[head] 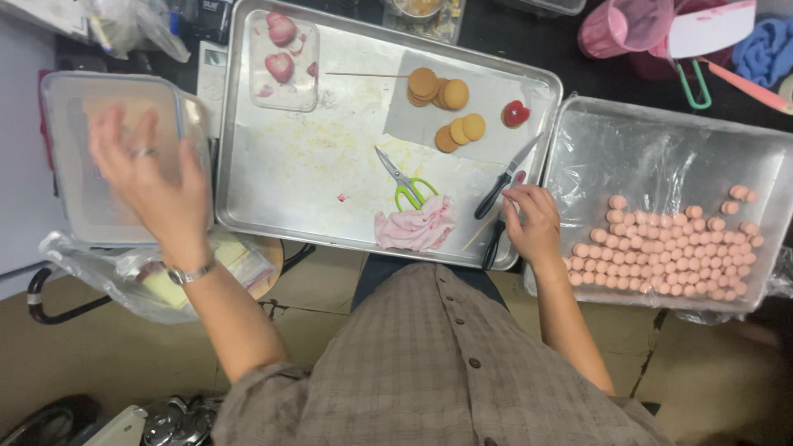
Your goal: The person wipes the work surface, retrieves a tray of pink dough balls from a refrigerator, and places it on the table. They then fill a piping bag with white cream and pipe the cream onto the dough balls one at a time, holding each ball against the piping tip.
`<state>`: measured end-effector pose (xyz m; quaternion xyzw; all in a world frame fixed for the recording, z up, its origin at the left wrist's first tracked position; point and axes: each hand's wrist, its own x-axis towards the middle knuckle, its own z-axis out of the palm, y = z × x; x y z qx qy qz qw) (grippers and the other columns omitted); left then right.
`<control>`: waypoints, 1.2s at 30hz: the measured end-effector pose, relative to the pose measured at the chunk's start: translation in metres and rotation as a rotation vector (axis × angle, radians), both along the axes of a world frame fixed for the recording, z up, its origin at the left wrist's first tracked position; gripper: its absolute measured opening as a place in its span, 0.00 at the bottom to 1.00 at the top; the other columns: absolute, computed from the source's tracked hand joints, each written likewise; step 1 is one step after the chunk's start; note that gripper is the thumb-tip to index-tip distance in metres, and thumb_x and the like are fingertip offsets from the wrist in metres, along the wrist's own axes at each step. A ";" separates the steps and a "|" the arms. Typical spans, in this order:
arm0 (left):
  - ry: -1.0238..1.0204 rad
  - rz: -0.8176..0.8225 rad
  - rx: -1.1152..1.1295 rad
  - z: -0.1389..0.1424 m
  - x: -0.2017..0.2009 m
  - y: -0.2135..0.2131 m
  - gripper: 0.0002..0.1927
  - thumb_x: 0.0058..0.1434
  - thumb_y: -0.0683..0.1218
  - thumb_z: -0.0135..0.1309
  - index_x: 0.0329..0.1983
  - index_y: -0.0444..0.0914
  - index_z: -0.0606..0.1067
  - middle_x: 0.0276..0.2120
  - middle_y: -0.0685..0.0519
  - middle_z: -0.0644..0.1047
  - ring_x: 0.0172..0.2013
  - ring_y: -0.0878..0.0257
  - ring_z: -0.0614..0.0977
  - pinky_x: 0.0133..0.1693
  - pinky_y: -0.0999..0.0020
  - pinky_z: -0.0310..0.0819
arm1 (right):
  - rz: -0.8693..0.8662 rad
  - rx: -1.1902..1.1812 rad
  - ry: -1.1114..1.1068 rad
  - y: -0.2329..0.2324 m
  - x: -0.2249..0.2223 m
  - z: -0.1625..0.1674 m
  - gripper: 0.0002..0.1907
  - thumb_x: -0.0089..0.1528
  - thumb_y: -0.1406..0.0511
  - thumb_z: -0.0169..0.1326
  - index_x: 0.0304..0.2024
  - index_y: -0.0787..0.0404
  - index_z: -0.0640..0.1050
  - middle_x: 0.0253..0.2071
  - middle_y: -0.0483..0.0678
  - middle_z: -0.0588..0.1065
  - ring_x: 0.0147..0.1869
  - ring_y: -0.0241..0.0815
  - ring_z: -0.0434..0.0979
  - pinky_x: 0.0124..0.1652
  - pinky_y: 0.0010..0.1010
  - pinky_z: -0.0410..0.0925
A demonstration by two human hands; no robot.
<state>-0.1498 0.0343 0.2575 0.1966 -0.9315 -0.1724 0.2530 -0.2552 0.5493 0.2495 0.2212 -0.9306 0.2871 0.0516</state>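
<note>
My left hand hovers open, fingers spread, over a clear plastic lidded box at the left; it wears a ring and a wristwatch. My right hand rests at the front right corner of the metal baking tray, fingers curled near a black-handled knife and a thin wooden skewer. I cannot tell whether it grips anything. On the tray lie green-handled scissors, a pink-stained crumpled cloth, tan round cookies on paper, and a red heart-shaped piece.
A plastic-lined tray at the right holds several small pink round pieces. A small white plate with pink heart sweets sits at the tray's back left. A pink jug, blue cloth and plastic bags lie around.
</note>
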 end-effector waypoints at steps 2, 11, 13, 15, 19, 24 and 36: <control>0.132 0.383 0.010 -0.022 0.051 0.000 0.29 0.72 0.45 0.62 0.72 0.35 0.67 0.74 0.43 0.60 0.74 0.43 0.56 0.74 0.46 0.48 | 0.022 -0.001 -0.009 -0.012 -0.004 -0.002 0.06 0.62 0.72 0.59 0.42 0.61 0.81 0.43 0.50 0.76 0.49 0.51 0.76 0.50 0.39 0.69; 0.796 0.372 1.290 -0.142 0.117 -0.025 0.41 0.69 0.47 0.60 0.76 0.38 0.48 0.73 0.42 0.59 0.71 0.50 0.64 0.70 0.51 0.63 | 0.236 -0.008 -0.017 -0.076 -0.007 -0.011 0.07 0.61 0.72 0.60 0.42 0.61 0.81 0.43 0.50 0.76 0.48 0.51 0.76 0.48 0.39 0.69; 0.795 0.437 1.323 -0.142 0.113 -0.029 0.42 0.67 0.49 0.60 0.75 0.40 0.48 0.71 0.44 0.60 0.69 0.50 0.66 0.67 0.49 0.67 | 0.276 -0.019 -0.022 -0.086 -0.006 -0.011 0.07 0.61 0.72 0.60 0.42 0.61 0.80 0.43 0.50 0.76 0.48 0.51 0.76 0.48 0.39 0.69; 0.809 0.469 1.366 -0.137 0.107 -0.033 0.43 0.64 0.51 0.60 0.74 0.43 0.47 0.70 0.46 0.60 0.68 0.50 0.66 0.64 0.48 0.68 | 0.289 -0.016 -0.034 -0.094 -0.004 -0.011 0.07 0.61 0.72 0.59 0.42 0.62 0.80 0.43 0.51 0.76 0.48 0.51 0.76 0.48 0.39 0.69; 0.857 0.467 1.394 -0.134 0.097 -0.042 0.45 0.64 0.54 0.59 0.75 0.44 0.46 0.70 0.47 0.60 0.69 0.51 0.64 0.64 0.48 0.67 | 0.311 -0.024 -0.028 -0.102 0.001 -0.011 0.07 0.61 0.72 0.59 0.42 0.62 0.80 0.43 0.51 0.76 0.48 0.51 0.76 0.49 0.39 0.69; 0.896 0.454 1.374 -0.136 0.095 -0.050 0.43 0.66 0.57 0.58 0.76 0.42 0.49 0.71 0.46 0.61 0.70 0.50 0.66 0.65 0.49 0.68 | 0.331 -0.037 -0.036 -0.104 0.002 -0.008 0.07 0.60 0.72 0.59 0.42 0.62 0.80 0.43 0.50 0.76 0.48 0.51 0.75 0.48 0.39 0.68; 0.828 0.453 1.447 -0.083 0.097 -0.054 0.36 0.64 0.64 0.52 0.69 0.44 0.58 0.64 0.48 0.68 0.62 0.49 0.76 0.50 0.47 0.82 | 0.448 -0.111 0.004 -0.106 -0.007 0.003 0.07 0.61 0.73 0.59 0.42 0.61 0.80 0.43 0.50 0.76 0.49 0.51 0.76 0.49 0.39 0.68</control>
